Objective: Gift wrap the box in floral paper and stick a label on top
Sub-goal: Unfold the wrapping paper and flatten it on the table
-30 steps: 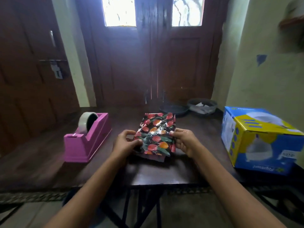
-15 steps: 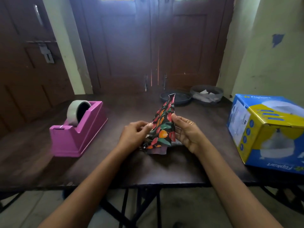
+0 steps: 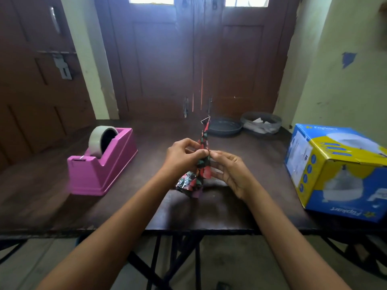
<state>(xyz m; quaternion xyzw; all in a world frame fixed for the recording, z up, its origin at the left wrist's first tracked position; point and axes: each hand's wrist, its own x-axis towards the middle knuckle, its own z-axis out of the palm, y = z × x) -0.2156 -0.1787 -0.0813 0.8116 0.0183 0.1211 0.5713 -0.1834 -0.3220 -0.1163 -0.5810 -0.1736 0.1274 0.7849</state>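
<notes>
Two hands meet above the middle of the bench (image 3: 146, 206), both holding the floral paper (image 3: 204, 168). The left hand (image 3: 182, 155) has its fingers (image 3: 199, 152) curled and clamped on the paper's left face. The right hand (image 3: 230, 170) pinches the right face with thumb and forefinger, and its other fingers (image 3: 222, 164) are loosely bent below. The fingertips of the two hands come together at the same spot on the sheet. The paper is folded narrow and stands edge-on, its thin tip pointing up and away, its crumpled lower end hanging near the bench. I cannot tell whether that end touches the surface.

A pink tape dispenser (image 3: 102, 164) with a roll (image 3: 100, 139) sits at the left, well apart from the hands. A blue and yellow box (image 3: 339, 170) lies at the right edge. Two dark dishes (image 3: 225, 127) sit side by side at the far edge, the right one (image 3: 260, 125) holding scraps of white paper.
</notes>
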